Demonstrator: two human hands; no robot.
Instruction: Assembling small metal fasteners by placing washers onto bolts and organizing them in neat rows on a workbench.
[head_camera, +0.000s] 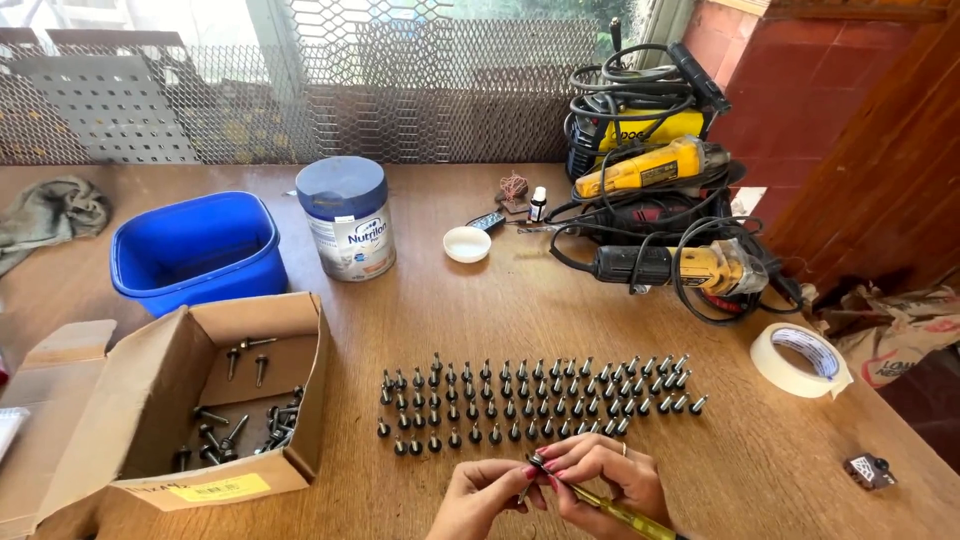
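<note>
- Here, we hold a small dark screw (537, 463) in the pinched fingertips of our left hand (483, 497), low at the near edge of the wooden table (700, 440).
- Our right hand (605, 478) is closed around a screwdriver (610, 508) with a yellow handle, and its tip meets the screw.
- Just past our hands, we see many more screws (530, 400) standing head-down in neat rows.
- To the left sits an open cardboard box (150, 420) with loose screws lying inside it.
- Behind the box are a blue tub (195, 250) and a round tin (348, 218) with a blue lid.
- A little white lid (467, 244) and a tiny bottle (538, 204) are near the middle of the table.
- Far back on the right we see a pile of power tools (655, 200) with black cords.
- A roll of tape (800, 360) lies off to the right.
</note>
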